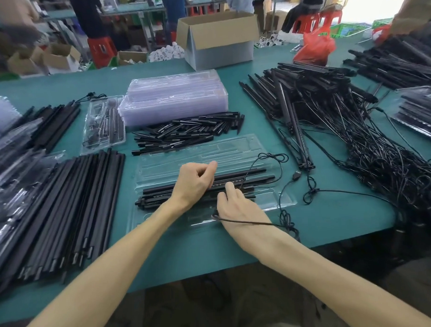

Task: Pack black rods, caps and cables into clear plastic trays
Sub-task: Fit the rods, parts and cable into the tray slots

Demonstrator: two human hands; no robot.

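The open clear plastic tray [272, 198] lies on the teal table [188, 250] right in front of me, with a few long black rods [254, 176] lying lengthwise in its grooves. My left hand [195, 181] rests on those rods with its fingers curled in; I cannot tell whether it clasps anything. My right hand [235, 206] lies just beside it, fingers laid flat on the rods, grasping nothing that I can see. The thin black cable [281, 190] drapes across that wrist and loops over the tray's right end, its USB plug [296, 175] on the table beyond.

I judge the rods light, stiff and smooth, best pressed down near mid-length so they seat evenly. The tray looks thin and springy and may flex or slide under a push. The cable is limp and snags easily; I would take it near the plug.

Beyond the tray lies a heap of short black caps [184, 132], then a stack of empty clear trays [173, 98]. A row of loose black rods [71, 205] lies to the left, and a tangle of cabled rods [343, 134] crowds the right.
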